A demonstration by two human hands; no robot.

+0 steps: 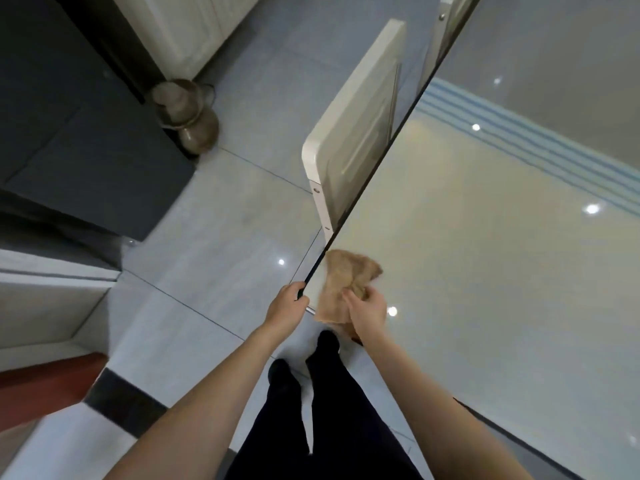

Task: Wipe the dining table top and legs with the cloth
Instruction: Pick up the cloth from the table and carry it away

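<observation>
Head view, looking down past your own arms at the near corner of the dining table (485,271), whose glossy top mirrors ceiling lights and fills the right half of the picture, its dark edge running diagonally up toward the top. Your left hand (284,304) is closed around that dark edge right at the corner, fingers curled over it and thumb on the near side. Your right hand (367,308) rests on the tabletop just inside the corner, fingers bunched and clamped on the cloth (343,284). The cloth is tan and crumpled; it lies on the table surface near the corner, spreading away from your fingers toward the far side, with one flap reaching the near edge beside a short metal piece that shows at the corner. The two hands are close together but not touching. A white chair (341,140) stands pushed in against the table's left edge, its back partly seen through or reflected in the top; which cannot be told. On the pale tiled floor (214,271) to the left, a metal vase (188,116) stands beside a dark cabinet (69,126). Your legs in dark trousers (311,427) and your feet stand below the corner.
</observation>
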